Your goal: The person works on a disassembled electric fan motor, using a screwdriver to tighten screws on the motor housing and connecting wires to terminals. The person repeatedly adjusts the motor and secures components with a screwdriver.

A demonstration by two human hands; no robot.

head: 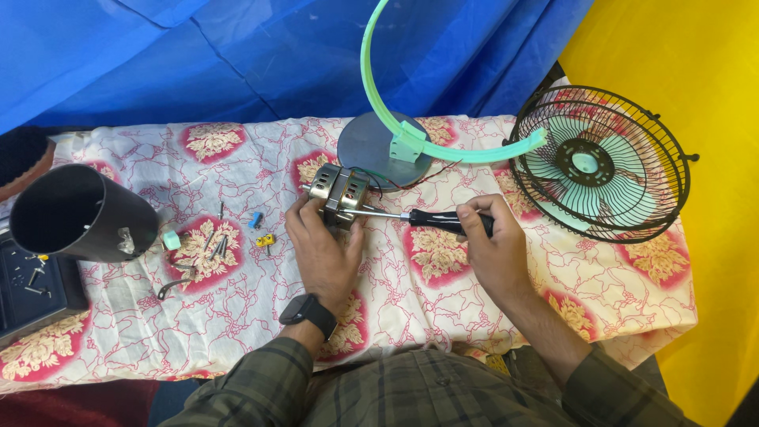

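Note:
My left hand grips a small metal fan motor resting on the flowered cloth, thumb and fingers around its near side. My right hand is closed on the black handle of a screwdriver. The screwdriver's metal shaft lies level and its tip meets the right side of the motor. Thin wires run from the motor toward the grey round stand base just behind it.
A curved green bracket rises from the base. A black wire fan guard with green blades lies at the right. Loose screws and small parts lie at left, near a black cylinder and a dark tray.

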